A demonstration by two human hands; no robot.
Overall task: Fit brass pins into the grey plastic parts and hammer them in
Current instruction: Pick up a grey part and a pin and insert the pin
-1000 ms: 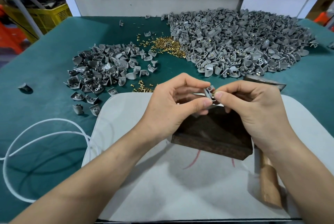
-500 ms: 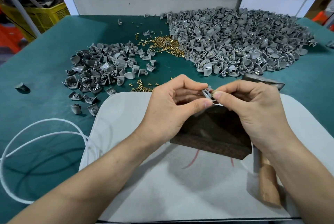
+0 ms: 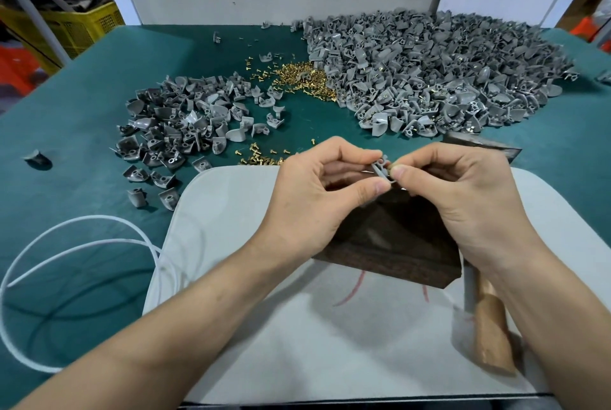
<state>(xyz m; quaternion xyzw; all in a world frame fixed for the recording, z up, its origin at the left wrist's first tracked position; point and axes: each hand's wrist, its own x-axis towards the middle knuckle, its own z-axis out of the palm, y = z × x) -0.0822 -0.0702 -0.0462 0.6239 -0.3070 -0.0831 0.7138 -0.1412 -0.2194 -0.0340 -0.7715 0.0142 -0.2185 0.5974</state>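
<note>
The left hand [image 3: 317, 198] pinches a small grey plastic part [image 3: 383, 169], a moulded piece with a ribbed, socketed edge, between thumb and forefinger just above the centre of the view. The right hand [image 3: 463, 198] pinches a short brass pin [image 3: 394, 165] in its fingertips and holds it touching the part's right side. Both hands hover over a dark wooden block with rough grain [image 3: 390, 244] whose near right corner is cut off. The block lies on a smooth pale grey pad with rounded corners [image 3: 264, 310]. At 4 o'clock a hammer with a tan wooden handle [image 3: 489, 327] rests on the pad, its shaft running under the right wrist. The pad sits on a teal felt tabletop [image 3: 82, 112]. At 1 o'clock a broad, dense heap of matt grey plastic parts [image 3: 446, 72] reaches almost to the table's far and right edges. At 10 o'clock lies a flatter, looser cluster of the same grey shells [image 3: 185, 122]. Between them, at 12 o'clock, glints a pile of loose brass pins [image 3: 301, 79], and a small scatter of pins [image 3: 261, 158] lies just beside the pad's far edge. A narrow strip of felt separates the heaps from the pad. The wider stretch at 9 o'clock carries one lone grey part [image 3: 36, 158], and at 8 o'clock a thin white cable [image 3: 66, 244] loops across the felt.
</note>
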